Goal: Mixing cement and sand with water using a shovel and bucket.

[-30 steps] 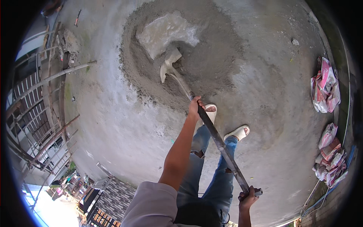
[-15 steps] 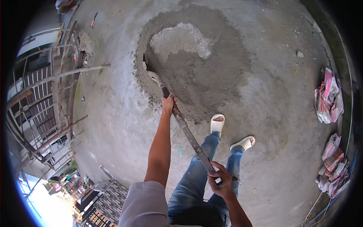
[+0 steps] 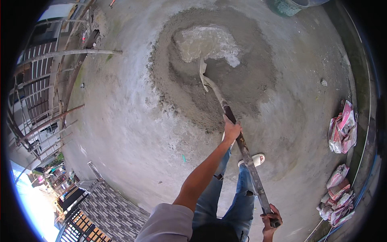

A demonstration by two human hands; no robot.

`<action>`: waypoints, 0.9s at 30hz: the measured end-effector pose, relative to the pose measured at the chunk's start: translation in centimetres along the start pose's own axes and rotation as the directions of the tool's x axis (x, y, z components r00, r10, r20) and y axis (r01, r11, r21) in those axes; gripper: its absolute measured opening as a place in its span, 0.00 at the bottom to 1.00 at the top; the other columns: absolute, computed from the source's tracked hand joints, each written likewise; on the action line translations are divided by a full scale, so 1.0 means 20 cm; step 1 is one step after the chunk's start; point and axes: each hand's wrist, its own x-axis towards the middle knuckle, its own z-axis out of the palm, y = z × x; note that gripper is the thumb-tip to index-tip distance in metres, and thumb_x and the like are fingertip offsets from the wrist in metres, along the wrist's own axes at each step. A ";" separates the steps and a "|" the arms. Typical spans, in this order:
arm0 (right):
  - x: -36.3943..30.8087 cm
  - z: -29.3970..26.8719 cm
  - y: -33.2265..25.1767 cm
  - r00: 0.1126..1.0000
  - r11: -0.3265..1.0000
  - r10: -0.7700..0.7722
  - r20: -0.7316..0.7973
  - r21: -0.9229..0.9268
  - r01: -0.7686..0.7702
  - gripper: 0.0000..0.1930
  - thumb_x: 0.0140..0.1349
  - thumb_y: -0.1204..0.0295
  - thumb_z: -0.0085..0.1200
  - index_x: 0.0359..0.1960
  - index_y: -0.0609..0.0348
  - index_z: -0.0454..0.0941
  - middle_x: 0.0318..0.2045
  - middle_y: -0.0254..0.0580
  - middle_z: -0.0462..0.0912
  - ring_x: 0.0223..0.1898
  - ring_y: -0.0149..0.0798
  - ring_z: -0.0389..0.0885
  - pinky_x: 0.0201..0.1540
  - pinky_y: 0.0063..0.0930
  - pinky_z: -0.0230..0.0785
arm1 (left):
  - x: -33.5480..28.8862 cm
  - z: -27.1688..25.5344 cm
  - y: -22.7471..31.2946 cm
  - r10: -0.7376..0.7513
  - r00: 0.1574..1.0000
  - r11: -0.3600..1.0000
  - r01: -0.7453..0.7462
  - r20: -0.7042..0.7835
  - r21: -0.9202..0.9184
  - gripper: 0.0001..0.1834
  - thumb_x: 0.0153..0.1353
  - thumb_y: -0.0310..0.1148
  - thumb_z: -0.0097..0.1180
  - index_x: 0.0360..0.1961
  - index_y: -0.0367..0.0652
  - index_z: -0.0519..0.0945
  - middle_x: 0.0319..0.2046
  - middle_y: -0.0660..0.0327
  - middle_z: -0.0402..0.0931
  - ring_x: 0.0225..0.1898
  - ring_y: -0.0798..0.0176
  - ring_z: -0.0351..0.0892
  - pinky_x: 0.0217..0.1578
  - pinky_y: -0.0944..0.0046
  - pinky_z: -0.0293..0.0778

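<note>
A long-handled shovel (image 3: 250, 164) slants from my lower right up to the middle of the view. My left hand (image 3: 232, 130) is wrapped round the upper shaft, not far behind the blade. Near the butt end my right hand (image 3: 271, 221) grips the same handle, its fingers curled round it. The shovel's blade (image 3: 202, 76) is turned on edge in a ring of wet grey mortar mix (image 3: 258, 52). Just beyond the blade lies a paler, whitish patch (image 3: 207, 42) inside the ring. How much mix the blade carries cannot be made out.
My feet in white slides (image 3: 258, 159) stand at the mix's near edge. Crumpled empty-looking sacks (image 3: 343, 128) lie along the right wall, with more sacks (image 3: 338, 197) nearer. A green tub (image 3: 284, 7) shows at the top right. Wooden poles (image 3: 72, 53) jut in from the left.
The shovel blade has moved from the mix's left edge rightward to its middle, beside the whitish patch. Both hands shifted right with the handle. The view has tilted, bringing the tub in.
</note>
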 end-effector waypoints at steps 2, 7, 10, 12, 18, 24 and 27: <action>-0.01 -0.10 -0.01 1.000 1.000 -0.001 0.013 -0.023 0.002 0.06 0.47 0.81 0.56 0.25 0.65 0.70 0.43 0.61 0.71 0.27 0.39 0.79 0.31 0.27 0.76 | -0.09 0.00 0.06 -0.060 0.998 0.998 0.061 0.030 -0.014 0.41 0.49 0.23 0.46 0.57 0.25 0.35 0.27 0.49 0.71 0.17 0.64 0.72 0.17 0.66 0.70; 0.15 0.35 0.05 0.982 0.994 -0.083 0.172 0.085 0.069 0.08 0.44 0.87 0.57 0.26 0.64 0.73 0.46 0.60 0.70 0.32 0.39 0.78 0.31 0.26 0.74 | 0.13 -0.30 0.29 0.153 0.972 0.971 -0.182 -0.178 -0.158 0.31 0.51 0.22 0.45 0.56 0.40 0.49 0.21 0.61 0.65 0.15 0.70 0.67 0.12 0.70 0.67; 0.28 0.93 -0.04 0.956 0.991 -0.025 0.294 0.135 -0.016 0.07 0.45 0.85 0.55 0.26 0.61 0.74 0.45 0.53 0.73 0.37 0.38 0.78 0.35 0.23 0.71 | 0.55 -0.74 0.38 0.234 0.958 0.972 -0.229 -0.167 0.053 0.20 0.51 0.24 0.46 0.45 0.39 0.57 0.19 0.62 0.64 0.14 0.70 0.66 0.10 0.69 0.66; 0.29 1.09 -0.08 0.965 0.988 -0.157 0.210 0.034 0.153 0.07 0.45 0.84 0.55 0.25 0.60 0.73 0.45 0.51 0.74 0.42 0.41 0.77 0.43 0.27 0.68 | 0.65 -0.76 0.32 0.164 0.979 0.985 -0.155 -0.121 0.080 0.18 0.51 0.24 0.46 0.44 0.40 0.57 0.19 0.61 0.65 0.14 0.70 0.66 0.10 0.68 0.66; 0.23 0.44 0.02 0.988 0.980 0.139 0.064 0.136 -0.146 0.09 0.45 0.88 0.51 0.25 0.61 0.72 0.47 0.55 0.71 0.33 0.36 0.78 0.31 0.25 0.73 | 0.35 -0.20 0.00 -0.002 0.995 0.988 0.017 -0.095 0.156 0.38 0.49 0.25 0.45 0.60 0.35 0.40 0.20 0.54 0.69 0.16 0.62 0.71 0.13 0.63 0.69; -0.01 -0.21 -0.01 0.946 0.888 0.320 -0.052 0.365 -0.280 0.09 0.45 0.83 0.53 0.27 0.57 0.68 0.48 0.57 0.70 0.24 0.38 0.78 0.28 0.29 0.73 | -0.12 0.22 -0.23 -0.015 1.000 0.994 0.013 0.021 0.106 0.33 0.49 0.31 0.50 0.55 0.40 0.49 0.20 0.58 0.69 0.22 0.61 0.72 0.26 0.60 0.72; -0.20 -0.51 -0.03 0.917 0.867 0.379 -0.128 0.395 -0.303 0.09 0.44 0.77 0.56 0.27 0.55 0.68 0.48 0.55 0.70 0.22 0.38 0.77 0.26 0.28 0.72 | -0.31 0.36 -0.12 -0.469 0.770 0.535 0.638 0.433 -0.554 0.11 0.51 0.33 0.53 0.34 0.47 0.66 0.15 0.66 0.61 0.17 0.68 0.67 0.22 0.68 0.70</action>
